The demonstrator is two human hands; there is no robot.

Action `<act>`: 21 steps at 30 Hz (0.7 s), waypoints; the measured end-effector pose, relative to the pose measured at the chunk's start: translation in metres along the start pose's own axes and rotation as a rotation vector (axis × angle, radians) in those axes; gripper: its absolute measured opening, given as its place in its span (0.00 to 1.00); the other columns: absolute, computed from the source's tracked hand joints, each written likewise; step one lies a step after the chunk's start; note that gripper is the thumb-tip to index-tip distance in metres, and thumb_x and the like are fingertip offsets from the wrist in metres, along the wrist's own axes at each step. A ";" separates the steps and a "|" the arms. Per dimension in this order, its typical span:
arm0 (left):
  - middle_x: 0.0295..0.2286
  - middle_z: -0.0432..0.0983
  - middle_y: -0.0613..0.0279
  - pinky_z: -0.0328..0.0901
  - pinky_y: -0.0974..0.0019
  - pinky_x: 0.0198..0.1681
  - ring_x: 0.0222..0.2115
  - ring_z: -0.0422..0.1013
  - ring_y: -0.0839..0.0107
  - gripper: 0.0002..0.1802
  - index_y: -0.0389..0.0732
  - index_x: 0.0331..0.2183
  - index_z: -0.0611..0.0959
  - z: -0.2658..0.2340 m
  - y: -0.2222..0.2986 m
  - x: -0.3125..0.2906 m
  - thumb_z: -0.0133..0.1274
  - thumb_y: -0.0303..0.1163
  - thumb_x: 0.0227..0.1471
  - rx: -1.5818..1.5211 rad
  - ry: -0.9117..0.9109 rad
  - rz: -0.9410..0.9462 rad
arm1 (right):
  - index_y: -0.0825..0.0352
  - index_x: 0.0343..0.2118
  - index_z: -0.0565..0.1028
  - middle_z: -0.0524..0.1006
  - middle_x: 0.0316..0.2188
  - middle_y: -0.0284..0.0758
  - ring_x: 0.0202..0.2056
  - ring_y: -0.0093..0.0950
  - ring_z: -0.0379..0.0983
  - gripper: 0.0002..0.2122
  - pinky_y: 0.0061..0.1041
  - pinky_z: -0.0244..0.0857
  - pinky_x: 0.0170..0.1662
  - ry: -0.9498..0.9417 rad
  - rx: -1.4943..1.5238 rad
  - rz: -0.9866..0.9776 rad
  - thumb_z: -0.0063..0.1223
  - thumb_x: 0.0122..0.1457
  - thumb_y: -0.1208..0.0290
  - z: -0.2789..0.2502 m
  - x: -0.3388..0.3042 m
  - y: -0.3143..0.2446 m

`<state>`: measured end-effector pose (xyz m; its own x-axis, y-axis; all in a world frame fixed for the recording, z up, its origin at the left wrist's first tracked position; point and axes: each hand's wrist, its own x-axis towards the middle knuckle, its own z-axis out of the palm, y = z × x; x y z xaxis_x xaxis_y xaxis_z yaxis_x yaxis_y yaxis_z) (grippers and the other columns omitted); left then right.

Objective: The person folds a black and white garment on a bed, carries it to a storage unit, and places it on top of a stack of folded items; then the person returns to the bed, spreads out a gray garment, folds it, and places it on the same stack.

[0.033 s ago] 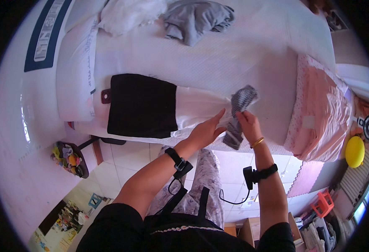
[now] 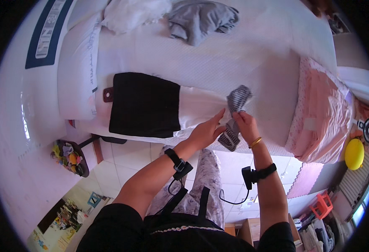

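A garment lies flat along the bed's near side, with a black section [image 2: 146,105] and a white section [image 2: 199,105] to its right. My right hand [image 2: 247,127] pinches a crumpled grey-and-white patterned cloth [image 2: 239,98] at its middle, at the white section's right end. One end of the cloth points away from me; the other hangs toward the bed's near edge. Just left of the cloth, my left hand [image 2: 206,132] is open, thumb and fingers apart. Whether its fingertips touch the cloth or the white fabric, I cannot tell.
Grey clothing [image 2: 203,21] and fluffy white fabric [image 2: 132,14] lie on the bed's far side. A white pillow [image 2: 78,71] is at the left. Folded pink bedding [image 2: 318,115] fills the right end, beside a yellow balloon-like object [image 2: 354,154]. A red stool [image 2: 321,205] stands lower right.
The patterned cloth and my right hand have shifted slightly left. The bed and the things on it sit a little differently in the picture; my left hand stays almost the same.
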<state>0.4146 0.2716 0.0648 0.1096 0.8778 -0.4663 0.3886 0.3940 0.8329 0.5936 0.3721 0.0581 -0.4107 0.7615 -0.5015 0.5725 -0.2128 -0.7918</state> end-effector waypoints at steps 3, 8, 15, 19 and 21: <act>0.56 0.68 0.42 0.65 0.57 0.54 0.52 0.72 0.52 0.42 0.41 0.67 0.47 -0.026 -0.018 -0.023 0.49 0.45 0.63 -0.208 0.079 0.019 | 0.70 0.32 0.76 0.77 0.23 0.44 0.25 0.33 0.73 0.14 0.32 0.67 0.32 -0.112 -0.016 -0.042 0.51 0.65 0.62 0.048 0.007 -0.028; 0.51 0.72 0.41 0.67 0.58 0.51 0.50 0.72 0.46 0.50 0.38 0.67 0.49 -0.076 -0.049 -0.062 0.52 0.56 0.58 -0.243 0.277 0.064 | 0.70 0.31 0.76 0.74 0.21 0.46 0.24 0.37 0.73 0.15 0.34 0.65 0.31 -0.175 -0.049 -0.097 0.51 0.64 0.61 0.120 0.019 -0.074; 0.47 0.74 0.43 0.68 0.61 0.49 0.46 0.75 0.54 0.44 0.41 0.62 0.60 -0.160 -0.111 -0.117 0.64 0.31 0.48 -0.259 0.483 0.025 | 0.73 0.31 0.75 0.76 0.22 0.39 0.24 0.27 0.73 0.15 0.28 0.68 0.29 -0.475 0.216 0.028 0.51 0.65 0.63 0.231 0.026 -0.151; 0.43 0.78 0.46 0.69 0.65 0.47 0.44 0.77 0.58 0.34 0.42 0.60 0.65 -0.200 -0.151 -0.138 0.53 0.17 0.52 -0.354 0.529 0.041 | 0.73 0.31 0.72 0.78 0.26 0.39 0.26 0.33 0.75 0.16 0.31 0.69 0.32 -0.513 0.199 -0.100 0.53 0.64 0.61 0.303 0.042 -0.145; 0.43 0.78 0.47 0.69 0.65 0.47 0.44 0.77 0.60 0.34 0.41 0.60 0.65 -0.220 -0.169 -0.144 0.52 0.16 0.52 -0.354 0.505 0.056 | 0.73 0.37 0.73 0.79 0.29 0.41 0.29 0.36 0.76 0.15 0.32 0.70 0.36 -0.548 0.102 -0.067 0.53 0.64 0.61 0.321 0.049 -0.148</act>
<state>0.1314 0.1385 0.0568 -0.3596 0.8861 -0.2923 0.0580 0.3339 0.9408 0.2612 0.2445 0.0390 -0.7684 0.3517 -0.5347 0.4715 -0.2538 -0.8445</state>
